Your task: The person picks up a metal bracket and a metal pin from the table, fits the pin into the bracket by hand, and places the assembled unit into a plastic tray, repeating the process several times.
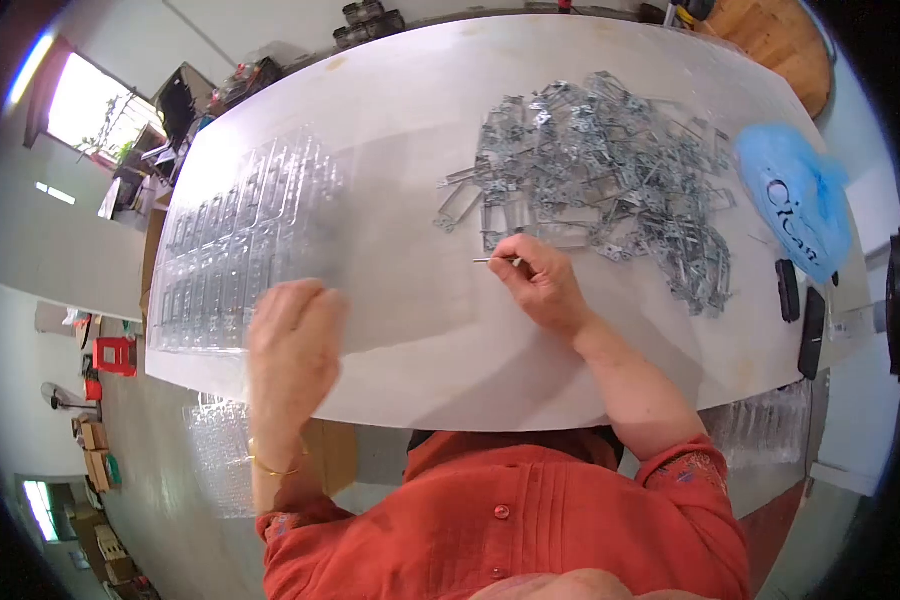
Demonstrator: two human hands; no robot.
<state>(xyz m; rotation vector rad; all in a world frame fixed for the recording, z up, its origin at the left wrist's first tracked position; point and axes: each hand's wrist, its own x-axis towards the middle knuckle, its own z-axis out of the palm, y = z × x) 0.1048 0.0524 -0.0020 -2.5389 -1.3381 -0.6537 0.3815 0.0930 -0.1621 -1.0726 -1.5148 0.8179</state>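
My right hand (538, 280) pinches a thin metal rod (482, 261) that points left, just below the near-left edge of a heap of small metal frames (590, 160). At the near right corner of a clear plastic tray (240, 250) is my left hand (298, 335), blurred by motion, its fingers smeared. Metal parts lie in rows in the compartments of that tray. Whether my left hand holds anything cannot be made out.
A blue plastic bag (795, 200) lies at the right of the white table (410, 330), with two black objects (812, 330) below it. More clear plastic trays (220, 455) are beneath the table's near left edge. A red stool (115, 355) stands farther left.
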